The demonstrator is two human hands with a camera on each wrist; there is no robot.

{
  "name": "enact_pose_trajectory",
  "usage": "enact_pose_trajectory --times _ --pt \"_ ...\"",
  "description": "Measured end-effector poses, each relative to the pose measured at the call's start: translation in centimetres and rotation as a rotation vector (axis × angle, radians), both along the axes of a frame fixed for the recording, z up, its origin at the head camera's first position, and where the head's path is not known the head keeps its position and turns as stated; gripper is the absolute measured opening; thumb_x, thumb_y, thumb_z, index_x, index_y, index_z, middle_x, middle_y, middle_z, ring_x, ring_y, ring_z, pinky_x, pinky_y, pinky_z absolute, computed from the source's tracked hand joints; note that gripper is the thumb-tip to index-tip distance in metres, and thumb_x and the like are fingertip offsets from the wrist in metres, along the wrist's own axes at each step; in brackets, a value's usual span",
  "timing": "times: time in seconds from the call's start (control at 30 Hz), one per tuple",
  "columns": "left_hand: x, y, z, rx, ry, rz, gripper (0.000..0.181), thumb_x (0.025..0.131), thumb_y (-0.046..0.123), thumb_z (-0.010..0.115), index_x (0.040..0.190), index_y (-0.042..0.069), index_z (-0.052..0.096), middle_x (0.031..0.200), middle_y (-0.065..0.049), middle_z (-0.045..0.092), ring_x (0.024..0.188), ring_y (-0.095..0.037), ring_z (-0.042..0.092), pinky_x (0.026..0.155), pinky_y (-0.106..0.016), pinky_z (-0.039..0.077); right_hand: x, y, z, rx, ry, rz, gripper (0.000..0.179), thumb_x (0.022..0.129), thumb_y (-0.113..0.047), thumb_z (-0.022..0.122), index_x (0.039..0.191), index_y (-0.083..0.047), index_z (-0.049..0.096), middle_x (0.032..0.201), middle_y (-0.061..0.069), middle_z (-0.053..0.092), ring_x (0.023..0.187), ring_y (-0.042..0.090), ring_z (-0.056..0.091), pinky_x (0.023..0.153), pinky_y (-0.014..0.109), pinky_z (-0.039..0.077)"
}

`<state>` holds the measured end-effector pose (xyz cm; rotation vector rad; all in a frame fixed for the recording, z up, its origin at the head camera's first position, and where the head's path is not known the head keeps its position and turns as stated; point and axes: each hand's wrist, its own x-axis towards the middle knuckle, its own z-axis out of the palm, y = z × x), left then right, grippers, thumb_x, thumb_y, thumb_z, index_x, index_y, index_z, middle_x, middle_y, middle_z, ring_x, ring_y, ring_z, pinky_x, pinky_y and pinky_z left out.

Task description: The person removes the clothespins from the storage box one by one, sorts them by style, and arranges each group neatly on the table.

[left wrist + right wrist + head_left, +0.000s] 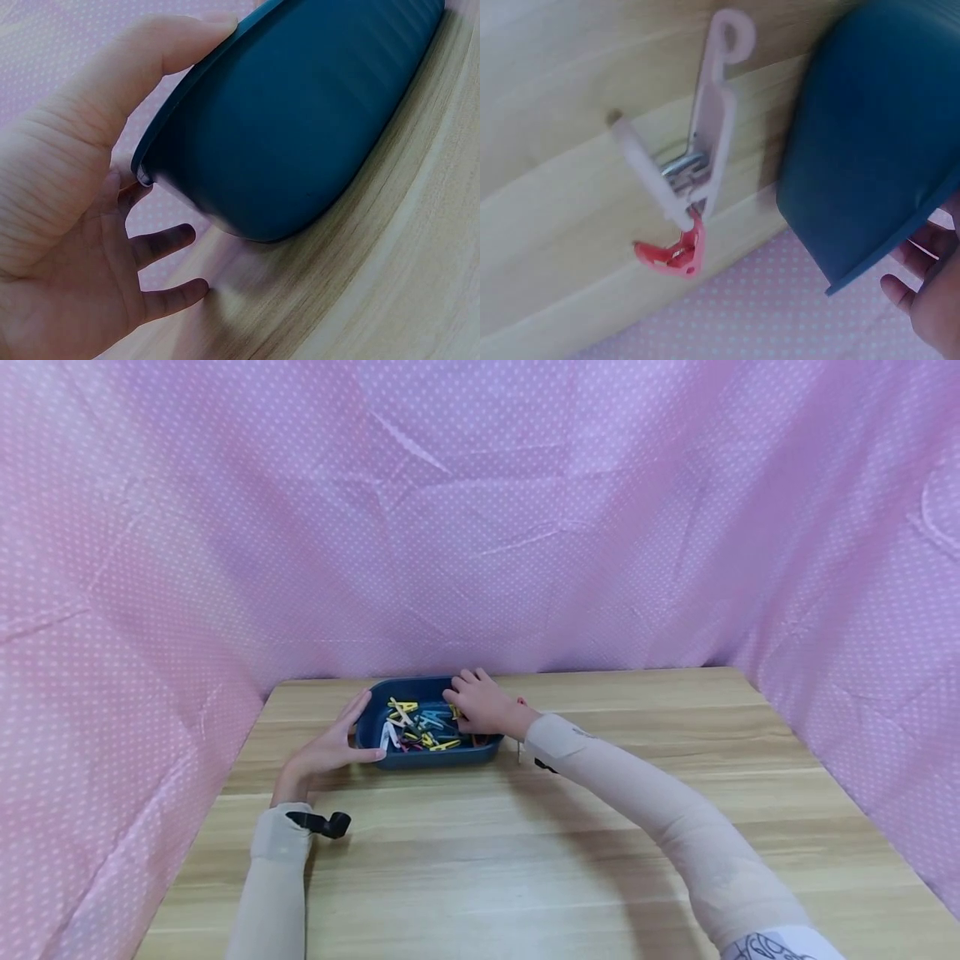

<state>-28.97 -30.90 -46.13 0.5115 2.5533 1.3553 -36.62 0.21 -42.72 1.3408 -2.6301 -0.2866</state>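
A dark blue plastic tub [438, 759] stands near the back of the table, with several small clothespins [431, 720] in yellow, blue, white and other colours inside. My left hand [333, 749] holds its left end, thumb on the near rim and fingers along the outer end. The left wrist view shows the thumb [191, 41] lying over the tub's rim. My right hand [483, 703] is over the tub's right end, fingers spread and bent; no clothespin shows in it. Beside the tub is a pale pink clothespin [712, 127], its jaws meeting a small red clothespin [679, 255].
A wooden table [465, 852] runs under both arms. Pink cloth with white dots [480, 543] hangs behind the table and along its sides. A black strap [318, 822] sits at my left wrist over a pale sleeve.
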Motion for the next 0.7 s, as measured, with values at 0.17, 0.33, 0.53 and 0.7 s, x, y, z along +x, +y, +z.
enact_pose_trajectory --times 0.17,0.33,0.53,0.7 --pt "0.0 0.0 -0.1 -0.003 0.002 -0.002 0.112 0.090 0.025 0.078 0.165 0.021 -0.005 0.172 -0.010 -0.013 0.155 -0.049 0.006 0.121 -0.070 0.015 0.5 0.7 0.2 0.011 0.044 0.014 0.034 0.095 -0.029 0.067 0.123 -0.012 0.064 0.117 0.009 0.064 0.106 0.027 0.052 0.092 0.043 0.044" --pt "-0.1 0.0 -0.1 -0.008 0.012 -0.007 0.113 0.089 0.024 0.080 0.165 0.018 -0.003 0.173 -0.010 -0.011 0.157 -0.044 -0.003 0.122 -0.069 0.010 0.9 1.7 0.4 0.006 0.095 0.020 0.034 0.095 -0.035 0.072 0.121 -0.014 0.067 0.119 0.008 0.065 0.111 0.028 0.053 0.097 0.045 0.045" --pt "-0.2 0.0 -0.1 0.007 0.010 -0.014 0.113 0.089 0.022 0.080 0.165 0.017 -0.003 0.173 -0.010 -0.011 0.157 -0.042 -0.006 0.122 -0.069 0.009 1.1 2.9 0.1 -0.130 0.174 0.065 0.035 0.089 -0.037 0.079 0.114 -0.014 0.071 0.115 0.008 0.066 0.107 0.028 0.055 0.095 0.045 0.045" --pt "-0.2 -0.1 -0.1 -0.010 0.024 -0.012 0.113 0.088 0.023 0.080 0.165 0.015 -0.002 0.173 -0.011 -0.010 0.158 -0.041 -0.009 0.122 -0.069 0.007 1.5 3.9 0.3 -0.251 0.182 0.075 0.033 0.086 -0.034 0.083 0.111 -0.016 0.072 0.112 0.007 0.064 0.105 0.027 0.055 0.095 0.046 0.046"
